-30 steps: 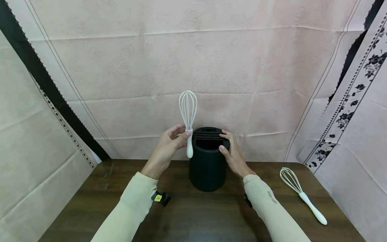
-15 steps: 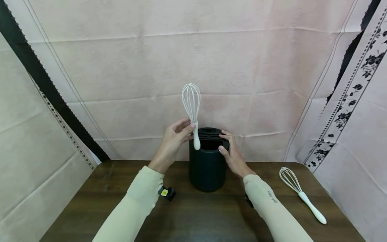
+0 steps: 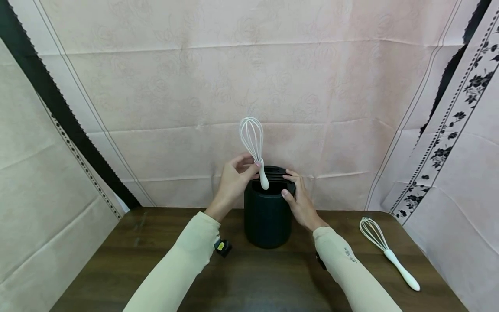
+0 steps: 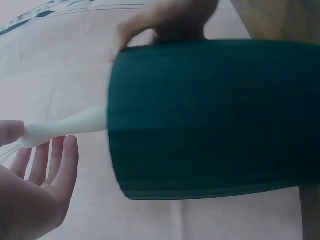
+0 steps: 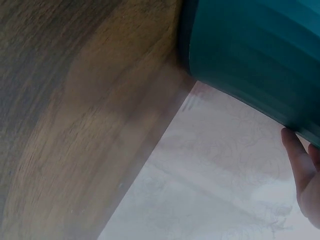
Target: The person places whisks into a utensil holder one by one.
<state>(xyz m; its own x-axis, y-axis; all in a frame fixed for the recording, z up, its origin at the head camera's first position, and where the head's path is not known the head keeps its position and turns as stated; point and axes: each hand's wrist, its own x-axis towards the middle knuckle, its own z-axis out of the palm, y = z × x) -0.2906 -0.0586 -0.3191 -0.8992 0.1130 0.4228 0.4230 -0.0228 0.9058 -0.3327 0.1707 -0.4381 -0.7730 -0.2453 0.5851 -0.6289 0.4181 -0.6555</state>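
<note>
The head view puts the left hand (image 3: 233,178) near the middle, thumb and fingers pinched together on a white whisk (image 3: 257,154) around where the wires meet the handle. The wire loops rise above that hand, leaning left; the handle hangs below it, its end at the mouth of a dark green container (image 3: 267,221). In the left wrist view that end disappears behind the rim, so I take it to be just inside. I judge the whisk light, its handle stiff and smooth, perhaps slippery, its wires springy and easily bent; I would hold it by the neck or upper handle and leave the loops alone.

Just right of the left hand, the container stands upright on the worktop (image 3: 257,281). Beyond it, the right hand (image 3: 302,200) is clamped on the rim. I read the container as rigid and hollow, better steadied by the rim than by its smooth wall.

Well to the right of the right hand, a second whisk (image 3: 387,251) lies on the worktop, loops pointing away. Behind both hands hangs a pale cloth (image 3: 175,95).
</note>
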